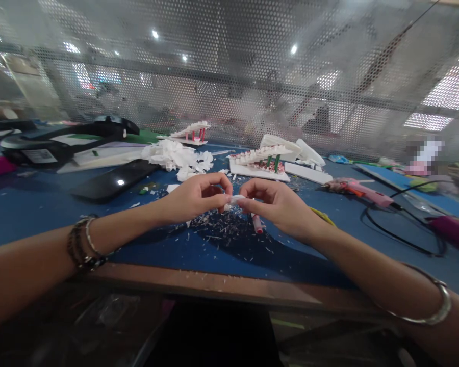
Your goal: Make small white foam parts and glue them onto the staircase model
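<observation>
Between my two hands, at the middle of the view, is a small white strip [235,198], perhaps paper or foam. My left hand [199,198] pinches its left end between thumb and fingers. The other end sits in the closed fingertips of my right hand [279,204]. Below them, white shreds [222,227] are scattered over the blue table top [145,242]. A short red-and-white tube [256,224] lies just under my right hand. Behind the hands stands a white stepped model [258,158] with green posts on a white base.
A heap of white scraps [176,155] and a black phone [115,181] lie at left, near a black headset-like device [34,150]. Another stepped model [193,133] has red posts. To the right rests a pink glue gun [363,191] with a black cable [398,237]. A perforated screen [229,76] stands behind.
</observation>
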A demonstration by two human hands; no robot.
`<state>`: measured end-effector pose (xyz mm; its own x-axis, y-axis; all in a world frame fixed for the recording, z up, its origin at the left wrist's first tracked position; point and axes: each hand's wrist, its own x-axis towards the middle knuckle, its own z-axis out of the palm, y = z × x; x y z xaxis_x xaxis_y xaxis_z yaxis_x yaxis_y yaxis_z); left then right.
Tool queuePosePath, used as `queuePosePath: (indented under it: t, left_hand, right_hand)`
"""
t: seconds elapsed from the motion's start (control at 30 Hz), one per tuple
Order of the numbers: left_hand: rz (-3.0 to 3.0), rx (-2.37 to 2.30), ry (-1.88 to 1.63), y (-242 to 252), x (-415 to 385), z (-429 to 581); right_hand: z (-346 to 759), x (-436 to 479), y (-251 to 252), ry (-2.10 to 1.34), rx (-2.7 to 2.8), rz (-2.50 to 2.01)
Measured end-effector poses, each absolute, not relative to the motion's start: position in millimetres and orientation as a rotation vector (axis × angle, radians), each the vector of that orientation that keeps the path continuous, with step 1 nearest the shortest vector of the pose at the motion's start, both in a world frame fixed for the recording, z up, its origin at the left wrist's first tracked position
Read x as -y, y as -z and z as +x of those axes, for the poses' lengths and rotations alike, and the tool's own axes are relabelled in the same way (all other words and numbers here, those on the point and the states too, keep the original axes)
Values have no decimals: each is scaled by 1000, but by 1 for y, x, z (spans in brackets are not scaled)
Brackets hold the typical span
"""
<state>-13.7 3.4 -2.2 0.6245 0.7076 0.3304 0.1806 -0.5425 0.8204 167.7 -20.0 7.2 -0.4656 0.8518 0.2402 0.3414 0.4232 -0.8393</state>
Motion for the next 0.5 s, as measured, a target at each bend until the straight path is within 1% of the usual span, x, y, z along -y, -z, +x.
queuePosePath:
  t: [0.17, 0.33, 0.5]
  left_hand:
    - [2033, -635, -901, 1, -1, -13]
    - [1986, -614, -972, 1, 2, -10]
    - [1972, -622, -944, 2, 2, -10]
  right_hand:
    - [167, 21, -9, -1098, 1914, -1010]
    - [166, 20, -7, -1279, 1774, -915]
    - [165, 20, -6, -1335, 1753, -910]
